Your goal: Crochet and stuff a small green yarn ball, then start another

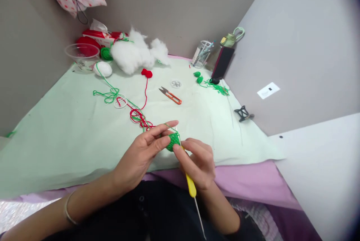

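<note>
Between thumb and fingers my left hand [149,147] pinches a small green crochet piece [172,142], with green yarn running over its raised index finger. My right hand [198,160] is closed on a crochet hook [191,185] with a yellow handle and a metal shaft at each end. The hook's upper end lies at the edge of the green piece, near a strand of yarn. Tangled red yarn [137,116] lies just beyond my left hand, linked to a small red crochet piece [146,73].
Orange thread snips [170,95] lie mid-table, near a small clear round case [176,83]. White stuffing [132,53], a clear plastic tub [83,57] and a tissue box [98,36] stand at the back left. Right of these are a pen cup [201,55], a phone [223,62] and green scraps [218,88].
</note>
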A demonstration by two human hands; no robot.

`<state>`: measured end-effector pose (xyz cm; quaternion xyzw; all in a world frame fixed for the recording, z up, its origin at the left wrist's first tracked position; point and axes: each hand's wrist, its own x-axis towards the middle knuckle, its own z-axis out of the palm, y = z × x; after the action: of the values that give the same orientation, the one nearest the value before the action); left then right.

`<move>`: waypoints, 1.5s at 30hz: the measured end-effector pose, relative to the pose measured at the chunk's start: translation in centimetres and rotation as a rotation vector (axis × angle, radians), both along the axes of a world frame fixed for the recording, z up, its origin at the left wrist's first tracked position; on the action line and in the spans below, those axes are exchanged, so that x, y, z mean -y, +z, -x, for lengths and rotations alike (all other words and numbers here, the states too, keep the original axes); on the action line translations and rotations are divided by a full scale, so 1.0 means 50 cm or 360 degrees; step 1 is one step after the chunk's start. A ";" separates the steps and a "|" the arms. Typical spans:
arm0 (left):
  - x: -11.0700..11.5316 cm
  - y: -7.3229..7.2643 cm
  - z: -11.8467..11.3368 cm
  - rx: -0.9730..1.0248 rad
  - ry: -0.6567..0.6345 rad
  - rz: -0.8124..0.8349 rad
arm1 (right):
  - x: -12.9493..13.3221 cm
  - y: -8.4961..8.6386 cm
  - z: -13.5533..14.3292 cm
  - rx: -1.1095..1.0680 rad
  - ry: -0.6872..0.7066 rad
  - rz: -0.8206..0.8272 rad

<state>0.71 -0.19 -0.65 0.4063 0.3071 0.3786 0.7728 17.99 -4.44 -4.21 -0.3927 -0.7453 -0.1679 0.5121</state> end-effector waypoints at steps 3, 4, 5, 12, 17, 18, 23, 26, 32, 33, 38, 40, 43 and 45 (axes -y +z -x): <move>-0.012 0.002 0.001 0.0209 -0.0220 0.0313 | -0.009 0.009 0.000 -0.0189 0.0165 0.0049; -0.017 0.003 0.001 0.0220 -0.0268 0.0333 | -0.013 0.014 0.001 -0.0351 0.0256 0.0142; -0.020 0.003 0.002 0.0205 -0.0285 0.0324 | -0.017 0.019 0.002 -0.0539 0.0352 0.0262; -0.029 0.004 0.007 0.0015 -0.0148 0.0058 | -0.019 0.041 -0.003 -0.1026 0.0603 0.0620; -0.034 -0.006 0.020 -0.0155 -0.0155 -0.0209 | -0.008 0.044 -0.011 -0.1224 0.0565 0.0750; -0.034 -0.007 0.023 -0.0185 -0.0158 -0.0261 | -0.009 0.044 -0.012 -0.1312 0.0596 0.0792; -0.034 -0.008 0.028 -0.0186 -0.0171 -0.0340 | -0.021 0.044 -0.015 -0.1795 0.0812 0.1045; -0.028 -0.008 0.023 -0.0161 -0.0136 -0.0307 | -0.022 0.045 -0.008 -0.1776 0.0897 0.1153; -0.007 -0.017 -0.004 -0.0083 0.0033 -0.0133 | -0.003 0.006 0.029 -0.0556 0.0058 0.0416; -0.005 -0.017 -0.006 -0.0035 0.0030 -0.0072 | -0.002 -0.001 0.033 -0.0448 0.0004 0.0292; -0.022 -0.005 0.007 0.0129 -0.0119 0.0236 | -0.008 0.010 0.026 -0.0878 0.0226 0.0483; -0.032 0.001 0.018 0.0121 -0.0134 0.0294 | -0.013 0.028 0.014 -0.1205 0.0399 0.0653; -0.040 0.006 0.028 0.0101 -0.0189 0.0271 | -0.019 0.047 0.001 -0.1641 0.0674 0.0884; -0.040 0.007 0.030 0.0086 -0.0214 0.0236 | -0.022 0.050 -0.002 -0.1812 0.0835 0.1013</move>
<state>-0.77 1.79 -0.32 0.3572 0.2853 0.3130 0.8325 18.07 -3.37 -1.70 -0.3575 -0.4443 0.4191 0.7065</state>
